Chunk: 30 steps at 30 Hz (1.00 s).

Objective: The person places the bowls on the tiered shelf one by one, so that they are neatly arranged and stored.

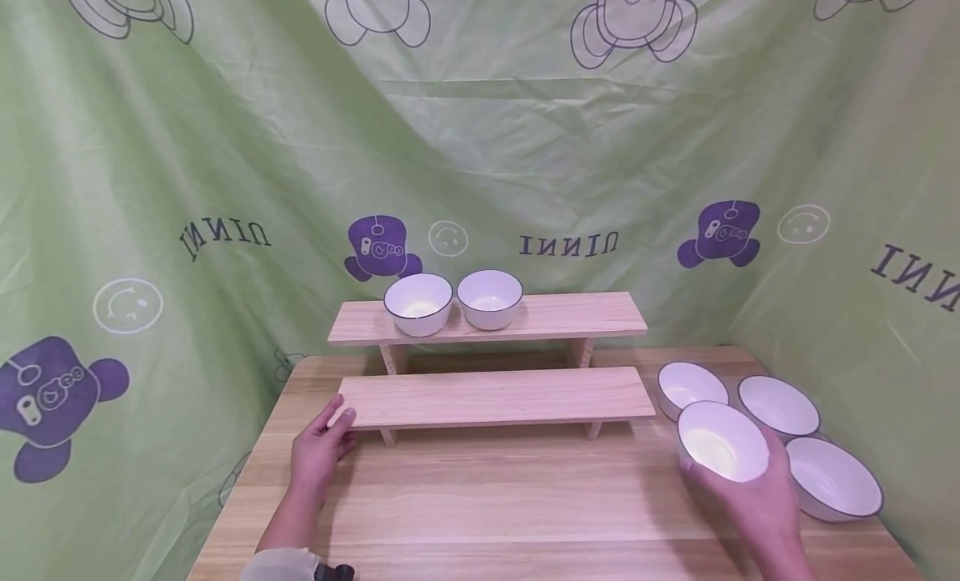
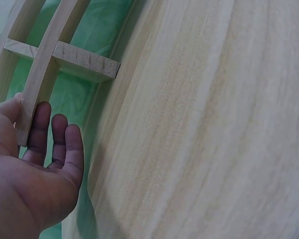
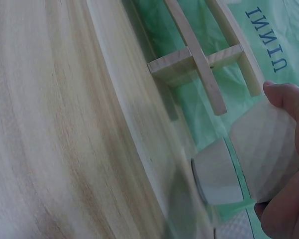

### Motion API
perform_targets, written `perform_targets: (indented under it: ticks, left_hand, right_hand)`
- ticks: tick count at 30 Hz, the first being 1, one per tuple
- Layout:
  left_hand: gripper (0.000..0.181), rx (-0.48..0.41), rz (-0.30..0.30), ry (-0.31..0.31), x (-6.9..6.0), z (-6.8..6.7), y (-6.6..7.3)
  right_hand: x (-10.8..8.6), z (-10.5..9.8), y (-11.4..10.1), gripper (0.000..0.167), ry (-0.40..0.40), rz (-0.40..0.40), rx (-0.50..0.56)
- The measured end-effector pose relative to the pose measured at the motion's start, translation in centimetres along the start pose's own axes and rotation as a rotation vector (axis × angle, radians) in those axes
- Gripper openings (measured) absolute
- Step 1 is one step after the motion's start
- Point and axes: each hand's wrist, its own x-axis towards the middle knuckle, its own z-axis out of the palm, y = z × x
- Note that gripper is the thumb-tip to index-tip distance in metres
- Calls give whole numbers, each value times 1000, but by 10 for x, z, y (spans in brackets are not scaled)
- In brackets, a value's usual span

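My left hand [image 1: 317,456] pinches the left end of the lower board of a two-step wooden shelf [image 1: 495,398]. In the left wrist view, the thumb lies on one face of the board [image 2: 37,84] and the index finger on the other. On the right, my right hand [image 1: 765,502] grips a white bowl [image 1: 722,441] with a dark rim, mouth upward. The right wrist view shows this bowl's faceted outer wall [image 3: 266,149] between thumb and fingers, off the table. Two similar bowls, a left one [image 1: 418,304] and a right one [image 1: 490,299], stand side by side on the upper board.
Beside the held bowl, on the table's right side, stand a white bowl [image 1: 692,385] behind it, another [image 1: 780,406] at the back right and a larger-looking one [image 1: 836,481] at the right edge. A green printed curtain [image 1: 480,147] surrounds the wooden table [image 1: 480,506].
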Motion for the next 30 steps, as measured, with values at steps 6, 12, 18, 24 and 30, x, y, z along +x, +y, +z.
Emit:
perform_targets:
  ticks: [6,12,18,24,30]
  left_hand:
    - [71,-10,-1,-3,0,0,-1]
    - [71,-16,-1,-3,1,0,-1]
    - [72,-8,-3,-8,0,0,1]
    - [71,-9,-13,-13,0,-1,2]
    - [71,-11,-18,-14,0,-1,1]
  right_hand:
    - [-1,-1,-4,137,-8,-3,19]
    - [-2,-2,-8,139,-19,2,19]
    - [-2,-1,-12,137,-9,-21,13]
    - [-4,3,-17,133,6,-50,50]
    - [-4,7,-25,132,16,-83,31]
